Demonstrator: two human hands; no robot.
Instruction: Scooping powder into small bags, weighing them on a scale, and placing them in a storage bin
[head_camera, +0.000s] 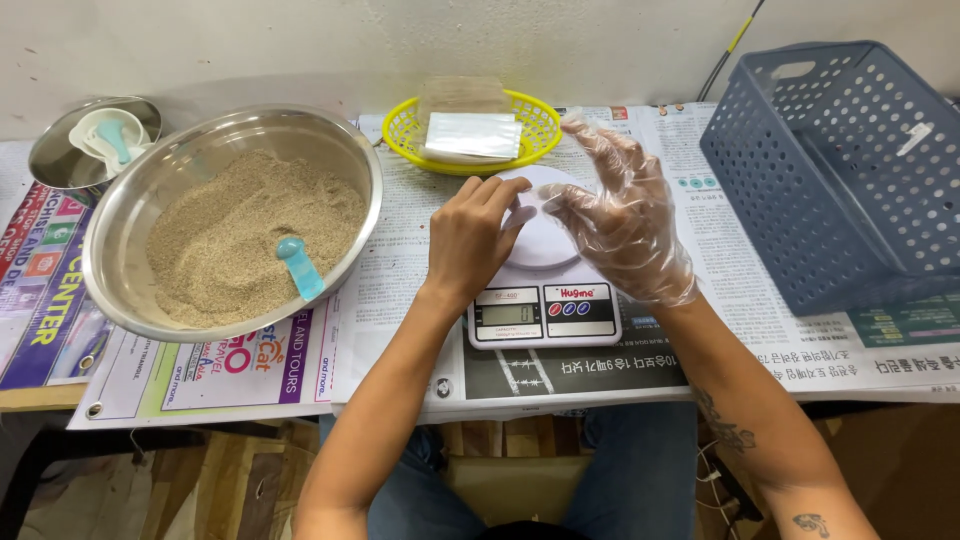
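My bare left hand (472, 240) rests on the left side of the round white platform of a small white digital kitchen scale (545, 305), its fingers curled toward my right hand. My right hand (625, 225) wears a clear plastic glove and hovers over the platform's right side, fingers spread. The fingertips of both hands meet above the platform; whether they pinch anything between them I cannot tell. The scale stands on newspaper (430, 290) at the table's front middle.
A large steel bowl (120, 215) of tan grain with a light-blue scoop (300, 265) sits left. A small steel dish (60, 160) with scoops is far left. A yellow basket (405, 125) holding clear pouches is behind the scale. A blue perforated crate (850, 170) stands right.
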